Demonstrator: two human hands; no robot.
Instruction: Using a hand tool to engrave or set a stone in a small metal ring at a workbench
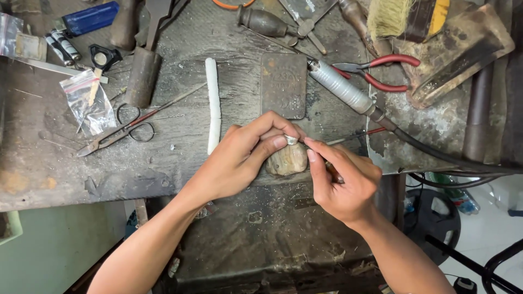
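Observation:
My left hand [245,155] pinches a small silver ring [291,140] between thumb and forefinger and presses it on top of a worn wooden bench peg [287,160]. Held like a pen in my right hand [343,182], a thin tool with a red shaft [364,134] meets the ring with its tip. Both hands rest at the front edge of the dark, scarred workbench [163,158].
Scissors [117,133], a white stick [213,103], a dark metal plate [283,84], a grey flex-shaft handpiece [343,90] with black cable, red-handled pliers [381,71], a brush [389,16], a hammer [143,71] and a small plastic bag [90,103] lie on the bench.

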